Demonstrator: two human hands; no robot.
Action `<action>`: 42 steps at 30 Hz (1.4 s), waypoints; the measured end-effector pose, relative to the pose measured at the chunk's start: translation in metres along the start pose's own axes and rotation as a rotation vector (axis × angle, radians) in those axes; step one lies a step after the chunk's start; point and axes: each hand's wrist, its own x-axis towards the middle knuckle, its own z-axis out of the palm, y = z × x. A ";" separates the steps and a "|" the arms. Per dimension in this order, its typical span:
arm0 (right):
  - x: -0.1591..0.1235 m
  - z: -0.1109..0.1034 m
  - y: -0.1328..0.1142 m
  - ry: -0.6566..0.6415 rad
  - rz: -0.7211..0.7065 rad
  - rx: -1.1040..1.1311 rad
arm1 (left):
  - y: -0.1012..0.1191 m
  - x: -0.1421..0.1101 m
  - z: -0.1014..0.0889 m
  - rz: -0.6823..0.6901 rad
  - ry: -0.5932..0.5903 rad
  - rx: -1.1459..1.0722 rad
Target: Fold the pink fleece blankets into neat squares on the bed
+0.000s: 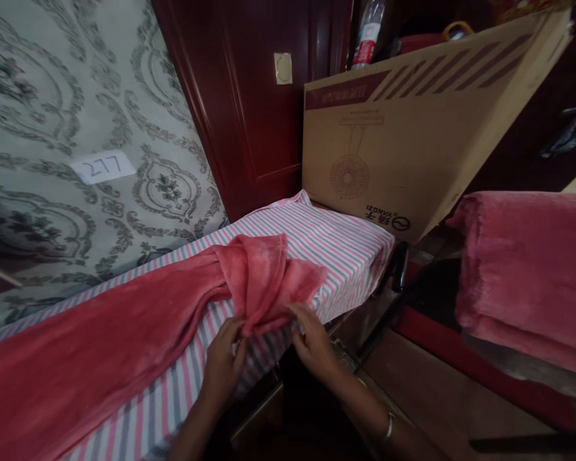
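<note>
A long piece of red plush cloth (120, 326) lies along a bed or bench covered with a striped sheet (336, 230). Its far end is bunched and folded over near the front edge. My left hand (225, 355) pinches the near edge of this bunched end. A little to the right, my right hand (314, 339) has its thumb and fingers closed on the cloth's right part, and a bracelet shows on that wrist. Folds hide part of the fingertips on both sides.
A large cardboard box (388, 141) stands behind the sheet's far end, with a plastic bottle (367, 38) behind its top edge. Folded red plush fabric (532, 275) rests on the right. Patterned wallpaper (168, 109) and a dark red door (249, 96) bound the far side.
</note>
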 end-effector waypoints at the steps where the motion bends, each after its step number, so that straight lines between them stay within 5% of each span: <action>1: 0.005 -0.006 0.010 0.035 -0.012 -0.098 | 0.001 0.002 -0.010 -0.024 0.040 0.005; 4: 0.017 -0.025 0.043 0.068 -0.012 -0.336 | 0.002 0.003 -0.041 -0.123 0.140 0.018; 9: 0.016 -0.032 0.067 -0.088 -0.047 -0.403 | -0.008 -0.011 -0.071 -0.328 0.205 -0.011; 14: 0.007 -0.021 0.055 -0.102 -0.074 -0.320 | -0.020 -0.031 -0.080 -0.450 0.179 -0.091; 20: 0.028 -0.026 0.038 0.076 -0.082 -0.106 | -0.034 -0.052 -0.089 -0.502 0.233 -0.118; 27: 0.041 -0.005 0.030 0.019 0.079 -0.095 | -0.062 -0.065 -0.091 -0.541 0.025 -0.006; 31: 0.034 0.002 0.040 -0.003 0.091 -0.041 | -0.053 -0.050 -0.095 -0.451 0.002 0.118; 34: 0.030 -0.006 0.045 -0.061 0.067 0.059 | -0.028 -0.016 -0.087 -0.318 0.001 0.178; 36: 0.028 -0.012 0.046 -0.096 0.055 0.112 | -0.009 0.015 -0.070 -0.194 -0.106 0.118; 42: 0.022 -0.014 0.041 -0.071 0.084 0.205 | 0.011 0.109 0.019 0.083 -0.302 0.048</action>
